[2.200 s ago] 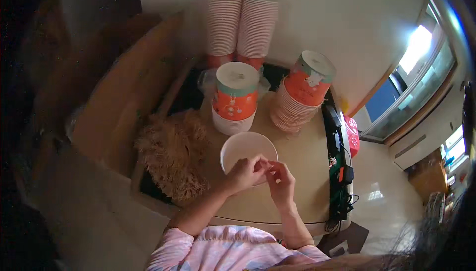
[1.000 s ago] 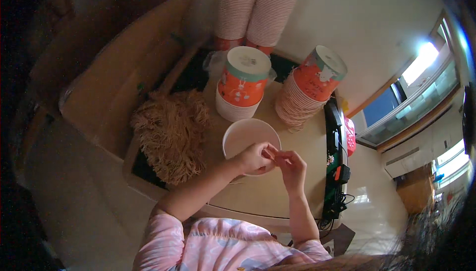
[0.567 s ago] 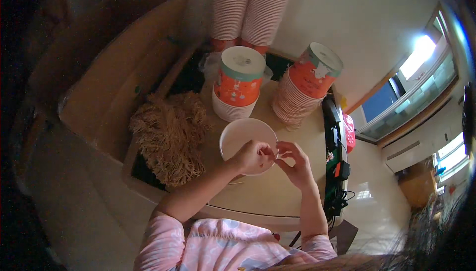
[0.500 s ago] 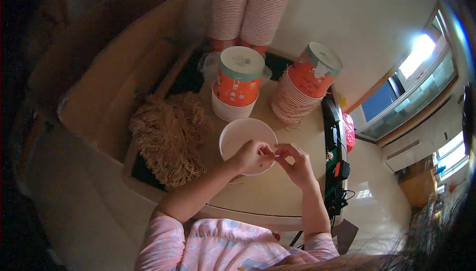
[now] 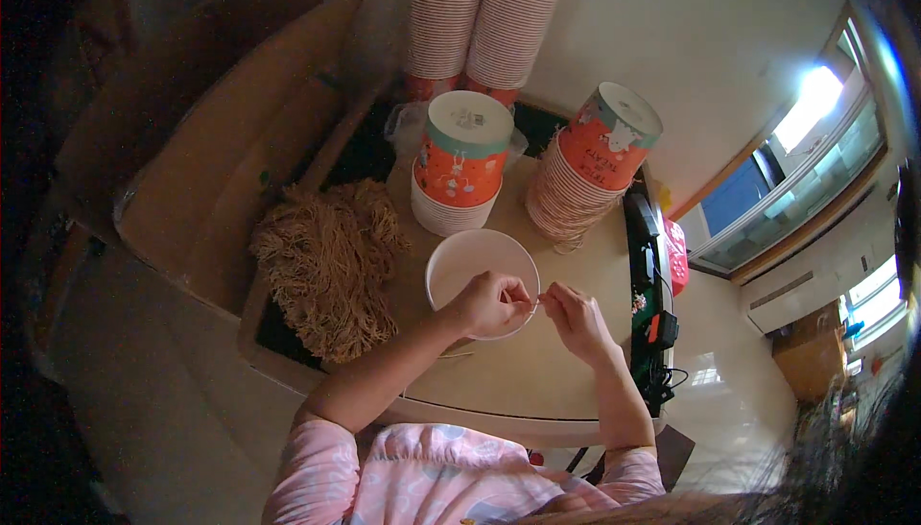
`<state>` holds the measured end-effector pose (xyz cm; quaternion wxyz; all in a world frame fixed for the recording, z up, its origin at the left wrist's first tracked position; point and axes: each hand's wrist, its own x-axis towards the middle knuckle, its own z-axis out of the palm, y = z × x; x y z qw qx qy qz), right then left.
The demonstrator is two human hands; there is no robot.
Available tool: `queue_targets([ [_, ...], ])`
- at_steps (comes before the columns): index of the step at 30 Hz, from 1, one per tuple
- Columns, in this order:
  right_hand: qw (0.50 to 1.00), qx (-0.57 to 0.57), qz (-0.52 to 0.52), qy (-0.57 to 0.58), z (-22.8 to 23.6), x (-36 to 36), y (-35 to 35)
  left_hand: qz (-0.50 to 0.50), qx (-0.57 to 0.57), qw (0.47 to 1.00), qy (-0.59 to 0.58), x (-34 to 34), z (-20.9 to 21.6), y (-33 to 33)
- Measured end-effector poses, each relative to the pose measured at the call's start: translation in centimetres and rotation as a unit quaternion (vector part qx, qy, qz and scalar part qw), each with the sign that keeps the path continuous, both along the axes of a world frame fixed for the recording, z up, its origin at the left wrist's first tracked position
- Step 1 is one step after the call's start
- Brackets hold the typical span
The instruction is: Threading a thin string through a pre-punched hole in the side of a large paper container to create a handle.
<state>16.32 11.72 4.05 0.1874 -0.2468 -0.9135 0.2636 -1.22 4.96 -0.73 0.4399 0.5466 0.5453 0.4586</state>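
A white paper bucket (image 5: pixel 470 261) stands mouth up on the table close in front of me. Over its near right rim my left hand (image 5: pixel 494 302) is closed in a pinch, its fingertips at the rim. Just to the right, my right hand (image 5: pixel 578 322) also pinches, thumb against fingers, close to the left fingertips. Whatever lies between the fingers is too small to make out. Left of the bucket lies a heap of tan twine (image 5: pixel 326 271). A short piece of pale cord (image 5: pixel 459 355) shows on the table beside my left wrist.
Behind the bucket stands an upside-down stack of orange and green paper buckets (image 5: pixel 462 165). Another stack (image 5: pixel 585 170), with cords hanging around it, is at right. Tall stacks (image 5: pixel 513 26) rise by the wall. A cardboard box (image 5: pixel 221 160) stands left; black cables (image 5: pixel 662 376) run along the right edge.
My right hand has shifted slightly right and down, opening a small gap from the left fingertips, and its fingers have drawn closer together. My left hand stays nearly still at the rim.
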Motion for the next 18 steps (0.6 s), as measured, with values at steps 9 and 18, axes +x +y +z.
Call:
queue_targets([
  [9,0.995,-0.042,-0.029,0.089,0.2,-0.3,-0.5,0.066,0.11,0.982,0.138,1.3,-0.5,-1.1],
  [18,0.994,-0.082,-0.031,0.06,-0.3,0.1,-0.3,0.037,0.089,0.988,0.118,1.2,-0.9,-1.1],
])
